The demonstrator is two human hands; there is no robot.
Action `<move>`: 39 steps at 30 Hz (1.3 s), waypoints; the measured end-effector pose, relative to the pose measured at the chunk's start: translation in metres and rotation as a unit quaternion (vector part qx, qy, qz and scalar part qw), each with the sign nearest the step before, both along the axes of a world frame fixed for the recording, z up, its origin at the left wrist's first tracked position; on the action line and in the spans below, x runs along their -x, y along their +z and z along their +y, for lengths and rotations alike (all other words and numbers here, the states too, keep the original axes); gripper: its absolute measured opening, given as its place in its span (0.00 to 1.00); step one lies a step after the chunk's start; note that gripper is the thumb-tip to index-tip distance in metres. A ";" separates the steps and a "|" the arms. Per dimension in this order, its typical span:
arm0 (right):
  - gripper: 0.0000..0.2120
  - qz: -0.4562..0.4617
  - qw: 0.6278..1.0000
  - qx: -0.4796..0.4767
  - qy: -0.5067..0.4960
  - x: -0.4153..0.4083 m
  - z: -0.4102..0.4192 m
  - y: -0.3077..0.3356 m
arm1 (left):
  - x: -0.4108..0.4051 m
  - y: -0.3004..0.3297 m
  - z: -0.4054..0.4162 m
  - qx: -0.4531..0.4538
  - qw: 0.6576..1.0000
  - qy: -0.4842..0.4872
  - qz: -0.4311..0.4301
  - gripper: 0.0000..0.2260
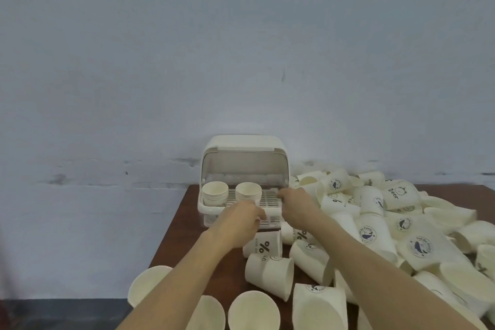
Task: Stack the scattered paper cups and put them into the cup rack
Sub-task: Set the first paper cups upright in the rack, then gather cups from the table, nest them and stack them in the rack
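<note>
Two cup stacks (215,193) stand in one cup rack (242,169).

Two cup stacks (215,194) upright in rack (242,158).

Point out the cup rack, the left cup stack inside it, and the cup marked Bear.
cup rack (242,144): head view, on its raised lid.
left cup stack (215,192): head view, on its side wall.
Bear cup (401,195): head view, on its printed side.
</note>
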State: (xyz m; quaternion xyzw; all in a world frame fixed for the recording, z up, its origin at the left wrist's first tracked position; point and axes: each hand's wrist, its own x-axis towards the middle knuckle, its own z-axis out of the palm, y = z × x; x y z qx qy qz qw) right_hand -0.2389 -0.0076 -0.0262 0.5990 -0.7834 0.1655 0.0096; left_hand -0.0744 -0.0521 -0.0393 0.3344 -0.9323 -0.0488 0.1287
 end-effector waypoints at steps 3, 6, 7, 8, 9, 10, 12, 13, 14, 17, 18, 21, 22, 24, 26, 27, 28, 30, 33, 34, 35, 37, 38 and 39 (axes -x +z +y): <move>0.18 -0.013 1.000 0.009 -0.002 0.016 0.017 0.004 | 0.020 -0.002 0.011 -0.026 0.998 -0.047 -0.038 0.21; 0.17 -0.013 1.000 0.023 -0.009 0.028 0.030 0.010 | 0.032 -0.003 0.018 0.004 0.991 -0.063 -0.117 0.26; 0.17 -0.006 1.000 0.027 -0.013 0.031 0.033 0.011 | 0.034 -0.003 0.019 0.018 0.987 -0.065 -0.144 0.25; 0.17 0.001 0.999 0.030 -0.019 0.034 0.036 0.013 | 0.035 -0.003 0.021 0.033 0.983 -0.064 -0.168 0.24; 0.17 0.002 0.999 0.032 -0.026 0.037 0.039 0.014 | 0.036 -0.005 0.022 0.045 0.979 -0.062 -0.188 0.22; 0.18 0.000 0.999 0.030 -0.034 0.040 0.041 0.016 | 0.036 -0.006 0.022 0.054 0.977 -0.058 -0.200 0.21; 0.19 0.004 0.999 0.018 -0.047 0.046 0.047 0.018 | 0.036 -0.009 0.022 0.059 0.975 -0.045 -0.209 0.19; 0.19 0.012 0.999 0.005 -0.051 0.050 0.050 0.019 | 0.035 -0.009 0.022 0.065 0.974 -0.040 -0.212 0.18; 0.19 0.020 0.998 -0.012 -0.055 0.053 0.052 0.021 | 0.034 -0.009 0.021 0.072 0.974 -0.036 -0.214 0.17; 0.16 0.049 0.992 -0.087 -0.073 0.064 0.056 0.028 | 0.026 -0.006 0.017 0.098 0.975 -0.026 -0.200 0.16; 0.14 0.061 0.988 -0.120 -0.074 0.067 0.057 0.032 | 0.023 -0.005 0.015 0.102 0.976 -0.018 -0.189 0.17; 0.09 0.090 0.970 -0.212 -0.074 0.065 0.061 0.041 | 0.017 -0.004 0.010 0.106 0.981 0.005 -0.162 0.17; 0.09 0.097 0.967 -0.226 -0.073 0.063 0.062 0.043 | 0.016 -0.005 0.008 0.110 0.982 0.011 -0.154 0.15; 0.11 0.103 0.961 -0.246 -0.069 0.059 0.065 0.045 | 0.016 -0.005 0.008 0.111 0.985 0.021 -0.132 0.11; 0.11 0.101 0.961 -0.250 -0.061 0.051 0.068 0.048 | 0.016 -0.006 0.008 0.110 0.988 0.029 -0.106 0.08; 0.11 0.100 0.962 -0.246 -0.057 0.047 0.069 0.050 | 0.016 -0.005 0.008 0.112 0.989 0.032 -0.093 0.08; 0.11 0.097 0.964 -0.242 -0.051 0.043 0.070 0.053 | 0.016 -0.005 0.008 0.114 0.990 0.034 -0.079 0.07; 0.10 0.090 0.967 -0.235 -0.039 0.037 0.071 0.059 | 0.016 -0.004 0.008 0.117 0.991 0.035 -0.059 0.07; 0.07 0.090 0.970 -0.224 -0.021 0.031 0.069 0.068 | 0.017 0.000 0.010 0.121 0.991 0.045 -0.036 0.07; 0.06 0.093 0.972 -0.214 -0.017 0.029 0.067 0.070 | 0.017 0.001 0.010 0.125 0.990 0.050 -0.030 0.07; 0.05 0.094 0.975 -0.198 -0.017 0.029 0.064 0.071 | 0.017 0.002 0.010 0.128 0.990 0.055 -0.022 0.07; 0.06 0.092 0.984 -0.154 -0.019 0.030 0.057 0.070 | 0.015 0.005 0.010 0.127 0.990 0.062 0.005 0.07; 0.07 0.087 0.988 -0.129 -0.018 0.029 0.054 0.070 | 0.014 0.006 0.009 0.125 0.990 0.065 0.023 0.08; 0.08 0.082 0.991 -0.104 -0.014 0.029 0.051 0.069 | 0.012 0.007 0.008 0.121 0.989 0.072 0.044 0.09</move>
